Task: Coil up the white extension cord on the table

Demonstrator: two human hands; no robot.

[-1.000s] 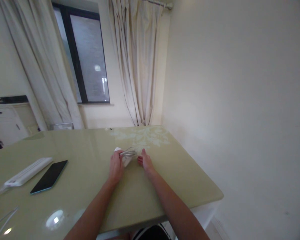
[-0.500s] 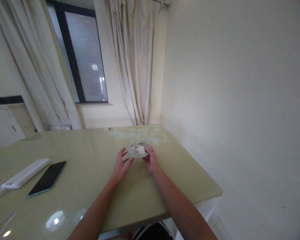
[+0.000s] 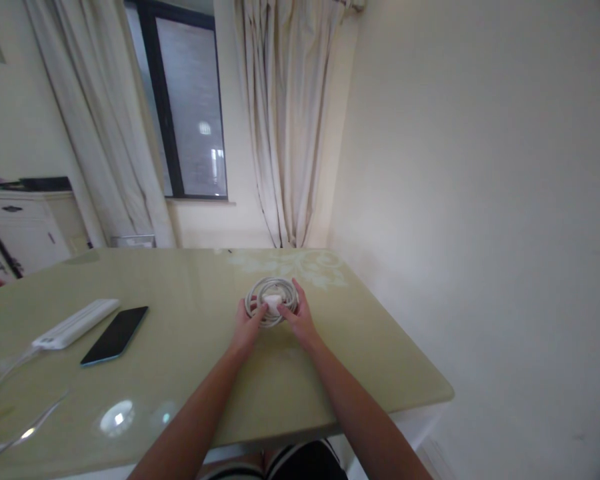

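A coiled white cable (image 3: pixel 271 295) with a small white plug block at its centre lies on the pale green glass table (image 3: pixel 205 373), toward the far right. My left hand (image 3: pixel 245 329) grips the coil's left side with curled fingers. My right hand (image 3: pixel 300 318) holds the coil's right side, its fingers along the rim. Both hands close on the same bundle.
A black phone (image 3: pixel 114 335) lies face up at the left, beside a white power strip (image 3: pixel 76 323) whose cord runs off to the left edge. A wall stands close on the right; curtains and a window lie behind the table. A white cabinet (image 3: pixel 10 230) stands far left.
The cable went from a flattened bunch under my left hand to a round coil. My left hand, open half a second ago, has closed on the coil's left side; my right hand stays on it.
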